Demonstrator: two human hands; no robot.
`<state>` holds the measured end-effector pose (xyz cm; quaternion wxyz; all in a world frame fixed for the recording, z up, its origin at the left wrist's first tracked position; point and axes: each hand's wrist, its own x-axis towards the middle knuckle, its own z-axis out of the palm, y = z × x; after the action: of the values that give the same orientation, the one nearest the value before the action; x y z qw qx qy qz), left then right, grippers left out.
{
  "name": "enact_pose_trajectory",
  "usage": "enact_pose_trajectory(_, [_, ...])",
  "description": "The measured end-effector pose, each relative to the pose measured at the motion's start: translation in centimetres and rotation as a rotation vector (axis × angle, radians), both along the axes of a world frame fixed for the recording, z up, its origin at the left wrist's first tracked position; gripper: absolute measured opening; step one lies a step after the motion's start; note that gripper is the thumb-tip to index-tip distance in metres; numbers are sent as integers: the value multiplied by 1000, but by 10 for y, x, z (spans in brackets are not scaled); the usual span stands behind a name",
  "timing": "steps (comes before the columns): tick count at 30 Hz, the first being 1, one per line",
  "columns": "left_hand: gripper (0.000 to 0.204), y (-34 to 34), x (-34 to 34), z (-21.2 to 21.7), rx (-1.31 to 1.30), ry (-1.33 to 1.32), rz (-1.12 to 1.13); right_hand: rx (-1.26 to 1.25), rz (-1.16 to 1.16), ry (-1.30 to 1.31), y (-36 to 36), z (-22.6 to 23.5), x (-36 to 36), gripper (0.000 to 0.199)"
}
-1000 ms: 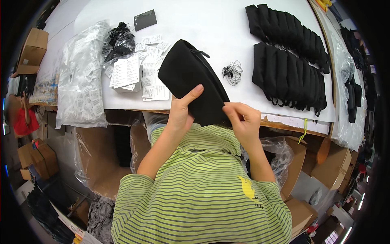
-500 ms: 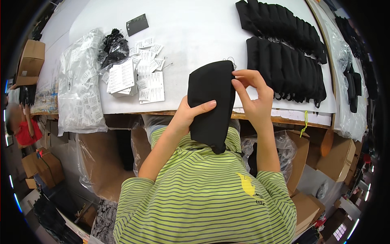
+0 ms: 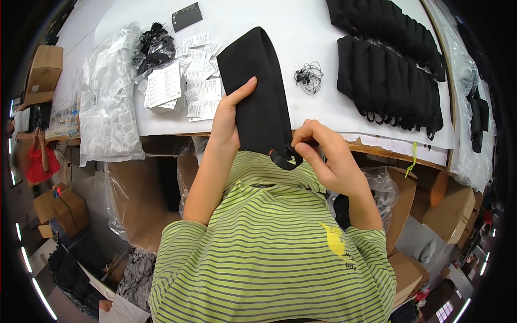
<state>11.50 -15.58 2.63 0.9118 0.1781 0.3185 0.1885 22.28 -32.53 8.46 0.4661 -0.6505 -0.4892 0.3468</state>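
Note:
A long black fabric pouch [image 3: 258,91] is held over the table's front edge, tilted, with its wider end pointing away from me. My left hand [image 3: 229,118] grips its left side, the thumb lying across the front. At the near end hangs a black strap loop [image 3: 284,160] with a small orange spot beside it. My right hand [image 3: 329,156] is closed there, thumb and forefinger pinched at the loop's right side. Past the pouch, a tangle of thin black cords [image 3: 308,79] lies on the white table.
Two rows of similar black pouches [image 3: 385,81] lie at the right. On the left are a stack of white printed cards [image 3: 163,89], loose white labels [image 3: 203,91], a clear bag of labels [image 3: 110,97], a bundle of black cords [image 3: 156,48] and a dark card [image 3: 187,17]. Cardboard boxes [image 3: 137,199] stand below.
The pouch has moved up and away, tilting, so its strap loop shows. My right hand has gone from its far corner to its near end. The cord tangle has come into view.

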Motion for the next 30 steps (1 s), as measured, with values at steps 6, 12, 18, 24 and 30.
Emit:
enact_pose_trajectory(6, [19, -4, -1, -2, -26, -35, -4, 43, 9, -59, 7, 0, 1, 10])
enact_pose_trajectory(12, [19, -2, -2, -1, -27, -32, 29, 21, 23, -77, 6, -3, 1, 11])
enact_pose_trajectory(18, [22, -2, -1, -1, 64, 1, 47, 125, 22, -223, 9, -6, 1, 10])
enact_pose_trajectory(24, [27, -4, 0, -2, 167, 44, 110, 213, -96, -493, 16, -11, 6, 22])
enact_pose_trajectory(30, [31, 2, 7, 5, 208, 19, 294, 102, 824, -315, -18, -24, -34, 66])
